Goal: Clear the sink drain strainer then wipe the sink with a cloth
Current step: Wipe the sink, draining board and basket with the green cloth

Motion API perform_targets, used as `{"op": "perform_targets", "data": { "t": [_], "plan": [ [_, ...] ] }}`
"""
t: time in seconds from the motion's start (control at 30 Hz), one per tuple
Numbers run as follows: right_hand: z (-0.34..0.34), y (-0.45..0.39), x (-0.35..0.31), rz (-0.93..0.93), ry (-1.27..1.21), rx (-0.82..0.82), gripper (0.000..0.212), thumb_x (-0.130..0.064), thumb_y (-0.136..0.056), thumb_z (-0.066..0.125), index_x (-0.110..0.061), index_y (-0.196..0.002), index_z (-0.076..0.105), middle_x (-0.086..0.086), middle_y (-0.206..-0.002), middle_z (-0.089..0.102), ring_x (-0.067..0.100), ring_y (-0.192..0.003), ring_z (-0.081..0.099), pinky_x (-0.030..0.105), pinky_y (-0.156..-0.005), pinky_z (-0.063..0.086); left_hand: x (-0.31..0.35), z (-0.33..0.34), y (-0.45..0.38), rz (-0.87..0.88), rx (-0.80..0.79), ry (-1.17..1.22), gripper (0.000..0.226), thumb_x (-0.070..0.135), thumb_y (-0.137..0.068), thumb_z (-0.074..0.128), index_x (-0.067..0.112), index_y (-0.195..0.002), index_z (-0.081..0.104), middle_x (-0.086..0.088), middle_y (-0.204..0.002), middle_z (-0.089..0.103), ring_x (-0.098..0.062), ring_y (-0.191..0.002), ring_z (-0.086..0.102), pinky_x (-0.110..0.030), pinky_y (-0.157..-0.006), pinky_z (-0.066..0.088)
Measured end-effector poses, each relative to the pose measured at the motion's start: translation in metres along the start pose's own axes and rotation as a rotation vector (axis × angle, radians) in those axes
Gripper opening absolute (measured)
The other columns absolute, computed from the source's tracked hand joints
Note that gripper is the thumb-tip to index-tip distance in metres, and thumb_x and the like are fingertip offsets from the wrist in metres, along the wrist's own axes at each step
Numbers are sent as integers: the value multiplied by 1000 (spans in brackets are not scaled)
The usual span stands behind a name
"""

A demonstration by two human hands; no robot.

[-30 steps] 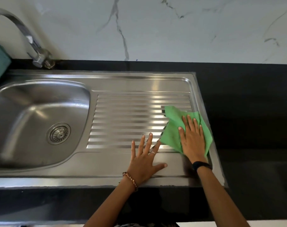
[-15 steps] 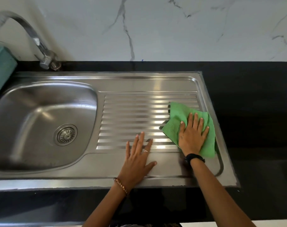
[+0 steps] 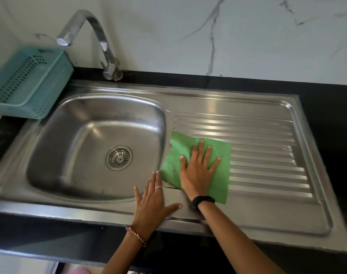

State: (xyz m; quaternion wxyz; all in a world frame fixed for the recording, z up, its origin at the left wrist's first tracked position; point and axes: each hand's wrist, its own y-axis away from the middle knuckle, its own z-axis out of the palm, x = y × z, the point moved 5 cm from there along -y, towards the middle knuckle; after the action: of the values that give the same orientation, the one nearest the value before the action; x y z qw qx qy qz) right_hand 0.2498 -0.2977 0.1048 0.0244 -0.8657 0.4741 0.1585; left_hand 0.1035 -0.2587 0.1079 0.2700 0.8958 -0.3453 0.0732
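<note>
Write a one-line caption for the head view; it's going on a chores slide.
Right hand presses a green cloth flat on the sink drainboard; left hand rests beside it.

- Soft, even, fairly dim light; shadows faint.
- Pale glare streaks on the steel sink [image 3: 218, 99] at its far rim and ridges.
- Far-left basket [image 3: 28, 82] and left edge smeared by blur.
- Straight edges bow near the frame's borders.

Beaded bracelet [image 3: 137, 235], ring [image 3: 158, 187], black wristband [image 3: 202, 200]
</note>
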Motion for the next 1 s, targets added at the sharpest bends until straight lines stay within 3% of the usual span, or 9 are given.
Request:
{"op": "perform_targets", "data": {
  "t": [0.17, 0.5, 0.7, 0.9, 1.0],
  "plan": [
    [13, 2, -51, -141, -31, 5, 45, -33, -97, 32, -19, -139, 37, 2, -158, 15, 27, -147, 8, 57, -112, -11, -10, 3, 7, -5, 26, -56, 105, 70, -77, 41, 10, -145, -12, -4, -158, -7, -13, -146, 0, -55, -112, -11],
    [6, 22, -30, -549, -72, -112, 41, -22, -97, 37, -22, -138, 38, -1, -155, 25, 21, -147, 11, 53, -118, -5, 19, 5, 21, 55, 99, -128, 97, 71, -80, 32, 14, -146, -10, -4, -158, -11, -13, -144, -13, -54, -100, -28],
    [-24, 19, 56, -430, -89, -14, 41, -23, -95, 37, -23, -136, 40, -2, -150, 36, 18, -144, 21, 48, -117, 0, 84, 33, 31, 145, 109, -127, 95, 70, -80, 32, 17, -146, -10, 1, -156, -17, -11, -129, -33, -50, -97, -33],
    [-64, 10, 195, -196, -16, 64, 40, -29, -98, 32, -24, -137, 39, -3, -152, 32, 15, -145, 17, 47, -118, 0, 172, 75, 22, 302, 42, -98, 91, 71, -80, 34, 26, -146, -12, 3, -155, -22, -13, -139, -24, -51, -103, -27],
    [-84, 5, 237, -140, 43, 77, 43, -32, -99, 29, -24, -141, 34, -3, -155, 26, 16, -146, 14, 50, -117, -2, 196, 87, 22, 338, 24, -77, 88, 68, -81, 36, 30, -145, -12, 3, -154, -24, -10, -133, -28, -50, -100, -28]
  ]
}}
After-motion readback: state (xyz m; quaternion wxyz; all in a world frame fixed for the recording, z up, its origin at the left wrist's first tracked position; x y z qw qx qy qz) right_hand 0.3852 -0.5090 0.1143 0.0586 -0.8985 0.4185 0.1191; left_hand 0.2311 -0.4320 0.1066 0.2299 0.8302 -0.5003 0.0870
